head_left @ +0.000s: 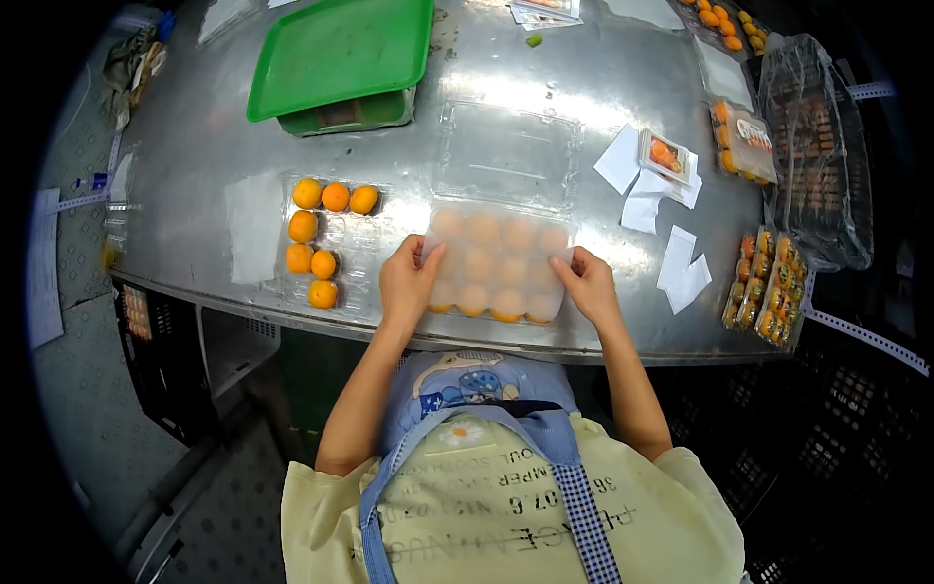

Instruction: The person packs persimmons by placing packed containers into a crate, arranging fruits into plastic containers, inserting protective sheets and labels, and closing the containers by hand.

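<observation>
In front of me a clear plastic clamshell box (pixel 530 316) lies with its transparent lid (pixel 511 151) folded back. Rows of small orange fruit (pixel 506 314) fill it, mostly seen through a translucent white sheet (pixel 498 243) lying over them. My left hand (pixel 409 277) pinches the sheet's left edge between thumb and fingers. At the opposite edge, my right hand (pixel 589 282) grips the sheet the same way. To the left sits a second clear box (pixel 355 258), partly filled with several loose orange fruits (pixel 303 227).
A green tray (pixel 341 54) rests on a stack at the back left. White paper pieces (pixel 684 273) and printed cards (pixel 668 156) lie at right. Packed fruit boxes (pixel 769 287) and a plastic-wrapped dark crate (pixel 817 151) line the metal table's (pixel 185 175) right side.
</observation>
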Demonstrator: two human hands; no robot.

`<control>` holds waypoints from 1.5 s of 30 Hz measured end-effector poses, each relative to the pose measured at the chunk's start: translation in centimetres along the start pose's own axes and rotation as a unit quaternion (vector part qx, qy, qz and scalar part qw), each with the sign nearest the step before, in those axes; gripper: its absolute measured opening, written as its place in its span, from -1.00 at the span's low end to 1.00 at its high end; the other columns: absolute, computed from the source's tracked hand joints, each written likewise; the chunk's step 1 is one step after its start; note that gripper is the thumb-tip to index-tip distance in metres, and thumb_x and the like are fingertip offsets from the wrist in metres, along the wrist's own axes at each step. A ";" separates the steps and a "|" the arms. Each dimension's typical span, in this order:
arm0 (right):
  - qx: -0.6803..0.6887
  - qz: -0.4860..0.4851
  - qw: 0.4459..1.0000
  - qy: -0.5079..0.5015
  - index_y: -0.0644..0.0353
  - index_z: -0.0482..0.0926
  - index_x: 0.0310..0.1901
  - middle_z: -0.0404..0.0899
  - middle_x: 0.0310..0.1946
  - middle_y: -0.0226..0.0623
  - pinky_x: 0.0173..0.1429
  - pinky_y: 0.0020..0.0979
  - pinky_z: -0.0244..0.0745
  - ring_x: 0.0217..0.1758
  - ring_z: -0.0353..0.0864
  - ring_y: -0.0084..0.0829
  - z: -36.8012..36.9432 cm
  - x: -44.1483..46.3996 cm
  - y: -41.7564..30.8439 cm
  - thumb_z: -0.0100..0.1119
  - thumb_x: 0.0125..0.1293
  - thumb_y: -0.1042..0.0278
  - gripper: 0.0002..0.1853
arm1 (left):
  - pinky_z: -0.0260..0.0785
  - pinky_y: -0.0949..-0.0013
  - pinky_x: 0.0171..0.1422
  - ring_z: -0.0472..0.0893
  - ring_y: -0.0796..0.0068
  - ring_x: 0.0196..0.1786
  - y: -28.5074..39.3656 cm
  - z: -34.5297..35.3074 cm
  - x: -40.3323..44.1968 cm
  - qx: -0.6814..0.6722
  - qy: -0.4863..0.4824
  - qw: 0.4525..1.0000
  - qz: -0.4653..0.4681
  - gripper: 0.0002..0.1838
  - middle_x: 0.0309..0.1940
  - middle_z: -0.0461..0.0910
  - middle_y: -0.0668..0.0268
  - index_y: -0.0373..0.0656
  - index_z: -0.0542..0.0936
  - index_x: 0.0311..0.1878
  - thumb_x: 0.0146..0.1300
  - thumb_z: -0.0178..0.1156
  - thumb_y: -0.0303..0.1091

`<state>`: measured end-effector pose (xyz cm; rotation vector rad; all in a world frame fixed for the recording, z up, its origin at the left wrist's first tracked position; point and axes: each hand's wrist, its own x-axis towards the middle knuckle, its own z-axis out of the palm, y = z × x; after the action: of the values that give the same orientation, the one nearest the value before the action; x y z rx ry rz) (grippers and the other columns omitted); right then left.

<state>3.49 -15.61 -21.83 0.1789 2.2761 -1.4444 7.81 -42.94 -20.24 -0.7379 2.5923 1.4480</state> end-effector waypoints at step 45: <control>0.181 -0.035 0.982 0.030 0.31 0.53 -0.01 0.63 -0.22 -0.29 -0.10 -0.52 0.46 -0.18 0.60 -0.51 -1.2 11.3 -2.4 0.14 0.34 0.34 -0.73 | -0.31 -0.39 0.43 -0.02 0.00 0.51 1.9 4.5 -0.2 0.296 -0.117 0.849 0.422 -0.16 0.45 0.12 0.20 0.04 0.22 0.43 0.16 0.06 0.28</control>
<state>-7.77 -17.00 -24.27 0.2572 2.0631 -1.9058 6.39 -38.39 -21.15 0.6872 2.9913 0.6160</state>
